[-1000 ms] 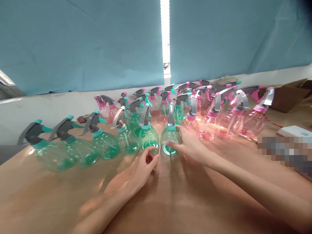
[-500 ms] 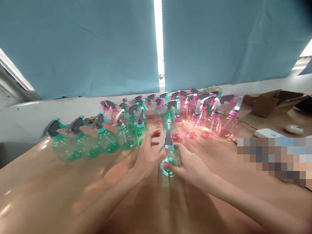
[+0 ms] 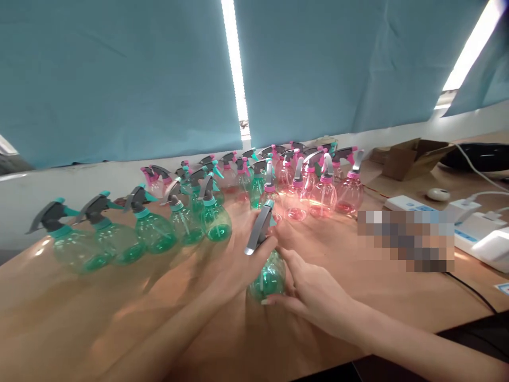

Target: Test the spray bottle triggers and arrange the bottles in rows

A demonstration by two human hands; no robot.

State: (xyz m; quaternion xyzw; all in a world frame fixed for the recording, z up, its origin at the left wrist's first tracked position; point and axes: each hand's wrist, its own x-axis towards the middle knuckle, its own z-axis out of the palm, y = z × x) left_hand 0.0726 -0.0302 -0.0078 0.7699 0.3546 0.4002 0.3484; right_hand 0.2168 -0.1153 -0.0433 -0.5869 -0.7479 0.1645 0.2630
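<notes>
The person's right hand (image 3: 318,289) grasps the body of a green spray bottle (image 3: 268,278), its thumb lying low across the front and its fingers along the right side; the left hand (image 3: 242,265) appears to grasp the same bottle by the neck, a digit crossing just under the spray head (image 3: 260,228), though most of its fingers are hidden. A second ago only the right hand touched the bottle, which stood in the gap between the front green and pink rows; it is now nearer the person, and the lever, which pointed to six o'clock, points to seven; this suggests that the work has gone from fetching the bottle to two-handed handling of it. Whether its base rests on the table (image 3: 318,339) cannot be told.

Taking the bottle as the clock's centre, five green bottles (image 3: 155,233) line up from nine to ten o'clock; four pink bottles (image 3: 323,196) stand from twelve to two, more of both colours crowding behind; farther out, a cardboard box (image 3: 413,159) sits at two, and a white power strip (image 3: 413,205) lies between two and three.
</notes>
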